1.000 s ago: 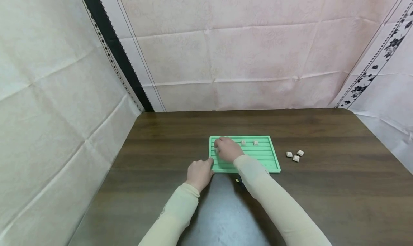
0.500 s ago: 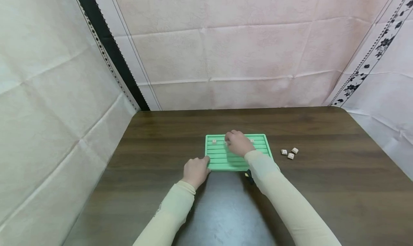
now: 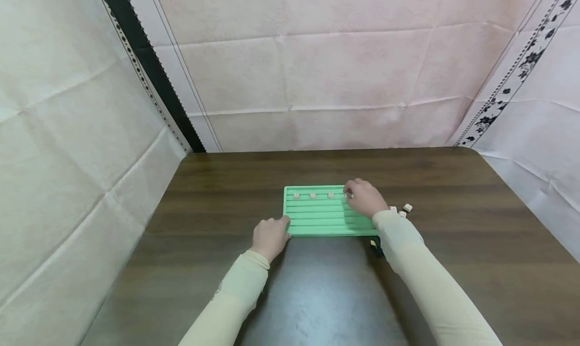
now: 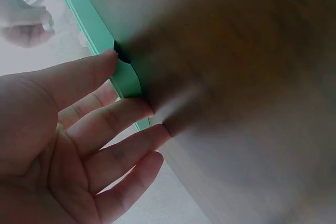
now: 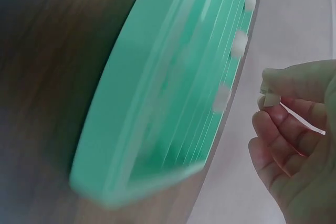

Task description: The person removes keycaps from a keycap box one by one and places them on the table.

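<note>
A green ridged tray (image 3: 326, 229) lies on the table, with several small white tiles (image 3: 312, 196) in a row along its far groove. My left hand (image 3: 271, 237) holds its near left corner; in the left wrist view the thumb (image 4: 107, 59) is on the green edge and the other fingers reach past it. Over the tray's far right part, my right hand (image 3: 366, 197) pinches a small white tile (image 5: 271, 99) between thumb and fingertips. That held tile is above the tray, apart from the tiles set in it. Any marking on its face is too blurred to read.
Three loose white tiles (image 3: 408, 207) lie on the wooden table (image 3: 226, 185) just right of the tray, partly behind the right wrist. A dark band with a yellow spot (image 3: 376, 245) is at that wrist. Pale cloth (image 3: 353, 84) hangs behind the table.
My right hand has moved rightward along the tray's far row, uncovering tiles there. My left hand stays at the corner. The whole scene has shifted slightly left and up in the head view.
</note>
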A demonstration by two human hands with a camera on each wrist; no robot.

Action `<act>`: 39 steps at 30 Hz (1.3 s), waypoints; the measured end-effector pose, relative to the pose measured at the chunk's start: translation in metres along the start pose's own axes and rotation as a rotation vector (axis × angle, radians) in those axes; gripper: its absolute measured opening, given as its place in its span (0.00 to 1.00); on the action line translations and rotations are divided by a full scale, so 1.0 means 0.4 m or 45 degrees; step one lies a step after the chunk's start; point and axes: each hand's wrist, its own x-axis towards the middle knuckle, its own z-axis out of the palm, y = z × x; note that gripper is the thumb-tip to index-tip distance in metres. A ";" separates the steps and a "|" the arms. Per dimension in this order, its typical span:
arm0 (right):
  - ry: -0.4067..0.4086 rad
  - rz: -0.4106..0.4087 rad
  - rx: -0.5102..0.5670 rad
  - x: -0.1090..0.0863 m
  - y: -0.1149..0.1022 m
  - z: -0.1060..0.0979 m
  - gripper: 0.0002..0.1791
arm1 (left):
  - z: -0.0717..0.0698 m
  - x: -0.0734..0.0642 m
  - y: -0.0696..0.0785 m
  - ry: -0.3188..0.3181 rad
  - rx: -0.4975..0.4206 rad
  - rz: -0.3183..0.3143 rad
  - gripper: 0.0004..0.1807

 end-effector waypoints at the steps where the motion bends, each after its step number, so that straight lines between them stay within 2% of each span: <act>1: 0.004 0.011 -0.002 -0.005 0.010 -0.005 0.12 | -0.001 0.000 -0.001 0.004 0.001 0.000 0.10; 5: 0.010 0.030 -0.021 -0.024 0.056 -0.022 0.13 | -0.004 -0.002 -0.005 0.009 0.009 -0.002 0.10; 12: 0.023 0.128 -0.067 -0.056 0.126 -0.036 0.13 | -0.006 -0.001 -0.004 -0.013 -0.003 -0.008 0.09; 18: 0.085 0.086 -0.162 -0.082 0.177 -0.034 0.10 | -0.007 0.000 -0.001 -0.042 0.001 -0.019 0.09; 21: 0.075 0.068 -0.171 -0.091 0.196 -0.029 0.09 | -0.006 0.000 0.001 -0.057 0.001 -0.028 0.10; 25: 0.048 0.048 -0.168 -0.100 0.211 -0.018 0.10 | -0.002 -0.001 0.004 -0.054 0.003 -0.024 0.10; 32: 0.058 0.021 -0.207 -0.106 0.215 -0.008 0.09 | 0.008 0.000 0.005 -0.046 -0.002 -0.017 0.09; 39: 0.001 0.037 -0.175 -0.100 0.215 -0.016 0.11 | 0.008 0.001 0.003 -0.025 -0.001 -0.004 0.09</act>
